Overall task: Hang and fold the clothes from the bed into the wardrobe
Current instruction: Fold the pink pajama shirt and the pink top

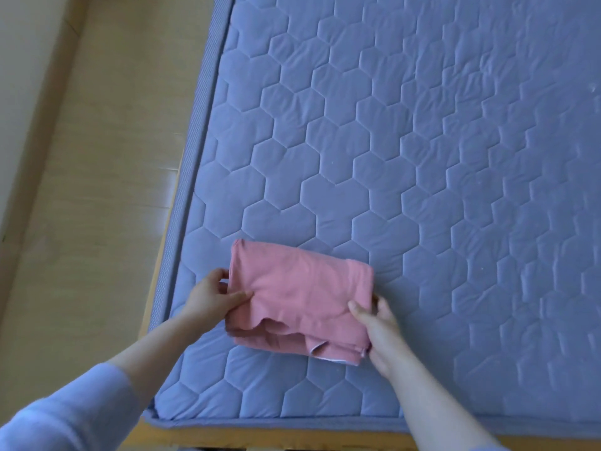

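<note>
A pink garment (302, 294), folded into a thick rectangle, lies near the front left corner of the blue quilted mattress (406, 141). My left hand (211, 299) grips its left edge, thumb on top and fingers tucked underneath. My right hand (379, 330) grips the right edge the same way, thumb pressed on the top layer. The layered hems and a pale inner lining show at the near edge of the fold. No wardrobe is in view.
The mattress sits on a wooden bed frame (292, 436) whose edge shows at the front and along the left side. Light wooden floor (97, 190) runs along the left of the bed, with a pale wall (22, 76) beyond it.
</note>
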The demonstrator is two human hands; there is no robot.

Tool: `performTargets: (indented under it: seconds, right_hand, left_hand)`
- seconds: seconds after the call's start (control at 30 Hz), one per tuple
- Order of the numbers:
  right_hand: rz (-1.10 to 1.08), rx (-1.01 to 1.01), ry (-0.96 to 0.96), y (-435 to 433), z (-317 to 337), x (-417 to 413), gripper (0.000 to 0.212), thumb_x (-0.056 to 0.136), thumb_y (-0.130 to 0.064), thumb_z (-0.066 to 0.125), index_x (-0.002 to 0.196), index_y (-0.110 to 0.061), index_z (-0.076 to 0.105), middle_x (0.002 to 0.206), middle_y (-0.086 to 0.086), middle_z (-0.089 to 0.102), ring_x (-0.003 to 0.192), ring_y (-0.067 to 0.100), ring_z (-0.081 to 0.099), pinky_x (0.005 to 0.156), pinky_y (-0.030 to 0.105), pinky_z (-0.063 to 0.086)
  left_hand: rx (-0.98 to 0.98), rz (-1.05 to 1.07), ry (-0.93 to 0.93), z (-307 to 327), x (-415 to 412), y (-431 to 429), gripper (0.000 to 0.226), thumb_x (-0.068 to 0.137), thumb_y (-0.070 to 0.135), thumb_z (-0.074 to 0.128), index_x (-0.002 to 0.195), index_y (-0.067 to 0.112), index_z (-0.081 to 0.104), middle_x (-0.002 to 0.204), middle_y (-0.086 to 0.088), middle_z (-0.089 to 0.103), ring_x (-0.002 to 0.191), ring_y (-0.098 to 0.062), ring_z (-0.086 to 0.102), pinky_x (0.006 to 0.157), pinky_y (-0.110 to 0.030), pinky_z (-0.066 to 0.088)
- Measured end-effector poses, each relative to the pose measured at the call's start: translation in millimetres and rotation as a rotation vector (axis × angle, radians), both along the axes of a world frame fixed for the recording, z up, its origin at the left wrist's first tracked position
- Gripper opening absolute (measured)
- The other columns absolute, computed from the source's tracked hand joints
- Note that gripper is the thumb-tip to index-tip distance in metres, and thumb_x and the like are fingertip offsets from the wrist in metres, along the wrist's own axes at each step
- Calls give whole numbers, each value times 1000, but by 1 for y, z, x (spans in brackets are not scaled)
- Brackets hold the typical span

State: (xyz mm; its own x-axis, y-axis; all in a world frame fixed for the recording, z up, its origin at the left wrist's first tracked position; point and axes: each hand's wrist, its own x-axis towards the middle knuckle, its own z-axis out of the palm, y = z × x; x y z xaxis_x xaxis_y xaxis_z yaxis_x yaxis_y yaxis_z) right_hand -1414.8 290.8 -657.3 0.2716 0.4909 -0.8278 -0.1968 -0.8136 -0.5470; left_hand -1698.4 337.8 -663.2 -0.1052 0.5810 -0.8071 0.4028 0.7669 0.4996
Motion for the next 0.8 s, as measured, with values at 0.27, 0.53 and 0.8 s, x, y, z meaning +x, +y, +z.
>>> performTargets:
  seconds: [0.27, 0.53, 0.8]
  right_hand:
    - [355, 45, -582, -14, -39, -22, 30, 93, -30, 63, 103, -6, 47, 107, 16, 61, 98, 31, 58, 68, 31, 32]
    - [166, -6, -165, -5, -39, -13, 50, 69, -34, 86, 110, -18, 62, 96, -9, 71, 84, 1, 66, 60, 11, 49]
    - [30, -11, -76, 8, -29, -21, 57, 54, -37, 92, 99, -9, 70, 89, 1, 76, 81, 14, 73, 66, 26, 56]
  left_hand:
    - [123, -13, 196, -34, 16, -6, 70, 68, 23, 77, 129, 6, 47, 112, -11, 57, 101, -29, 58, 86, -38, 49]
    - [65, 168, 79, -29, 18, 28, 95, 59, 71, 74, 133, 20, 43, 120, 5, 56, 109, -18, 56, 94, -33, 46]
    - [142, 226, 23, -33, 33, 56, 44, 74, 65, 69, 87, 23, 64, 87, 8, 63, 89, -18, 61, 77, -29, 44]
